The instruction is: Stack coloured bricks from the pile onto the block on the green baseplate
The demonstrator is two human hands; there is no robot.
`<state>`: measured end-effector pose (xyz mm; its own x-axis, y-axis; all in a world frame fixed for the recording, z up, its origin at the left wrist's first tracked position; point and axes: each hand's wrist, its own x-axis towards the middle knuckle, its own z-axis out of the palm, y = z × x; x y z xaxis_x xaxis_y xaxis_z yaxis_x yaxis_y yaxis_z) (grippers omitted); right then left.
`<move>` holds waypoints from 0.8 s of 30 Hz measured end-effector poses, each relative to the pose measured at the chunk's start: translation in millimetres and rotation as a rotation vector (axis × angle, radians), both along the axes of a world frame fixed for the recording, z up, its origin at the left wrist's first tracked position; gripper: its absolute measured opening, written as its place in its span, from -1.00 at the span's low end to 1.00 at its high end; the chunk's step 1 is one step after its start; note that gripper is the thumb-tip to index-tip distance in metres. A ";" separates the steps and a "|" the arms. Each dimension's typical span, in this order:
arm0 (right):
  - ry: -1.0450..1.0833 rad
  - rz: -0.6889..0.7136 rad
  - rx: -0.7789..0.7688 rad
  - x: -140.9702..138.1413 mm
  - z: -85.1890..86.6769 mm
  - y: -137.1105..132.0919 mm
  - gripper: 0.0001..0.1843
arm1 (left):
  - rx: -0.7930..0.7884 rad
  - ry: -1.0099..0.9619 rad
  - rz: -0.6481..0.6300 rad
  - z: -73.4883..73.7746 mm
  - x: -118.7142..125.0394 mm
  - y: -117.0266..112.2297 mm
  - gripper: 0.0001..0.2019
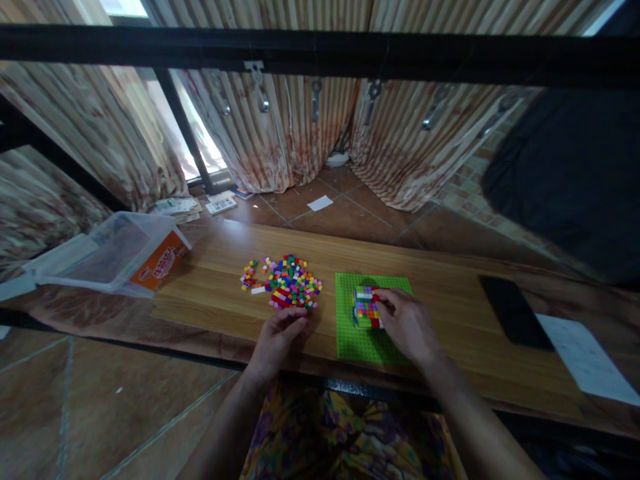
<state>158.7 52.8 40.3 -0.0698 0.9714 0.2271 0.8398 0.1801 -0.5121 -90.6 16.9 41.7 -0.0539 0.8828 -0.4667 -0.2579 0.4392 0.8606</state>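
A green baseplate (350, 337) lies on the wooden table (450, 293). On it stands a small multicoloured block (364, 308) built of tiny bricks. My right hand (406, 323) rests on the plate, fingers curled against the right side of the block. To the left lies a loose pile of small coloured bricks (287, 281). My left hand (277, 337) sits at the near edge of that pile, its fingers bent together over the nearest bricks; what they pinch, if anything, is hidden.
A clear plastic tub (113, 253) with an orange label lies tipped at the table's left end. A black phone (509, 310) and a white sheet (587, 360) lie at the right. A black bar (320, 57) crosses overhead. Papers lie on the tiled floor beyond.
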 end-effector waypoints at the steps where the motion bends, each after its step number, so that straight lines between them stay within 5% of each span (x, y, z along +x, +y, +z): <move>1: 0.001 -0.004 0.000 -0.1 0.3 -0.2 -0.71 | -0.001 0.001 -0.001 0.2 -0.1 0.4 -0.60; 14: 0.077 0.003 0.092 6.7 -2.2 -3.4 -0.70 | 0.021 0.000 -0.004 -4.5 -0.1 2.0 -0.61; 24: 0.101 -0.209 0.115 51.9 15.2 -13.1 -0.69 | 0.053 0.021 -0.019 -0.9 1.7 2.1 -0.61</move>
<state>210.6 39.7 55.5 0.1588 0.9295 0.3329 0.8104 0.0699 -0.5817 -88.9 18.9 40.8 -0.0459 0.9071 -0.4185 -0.2315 0.3978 0.8878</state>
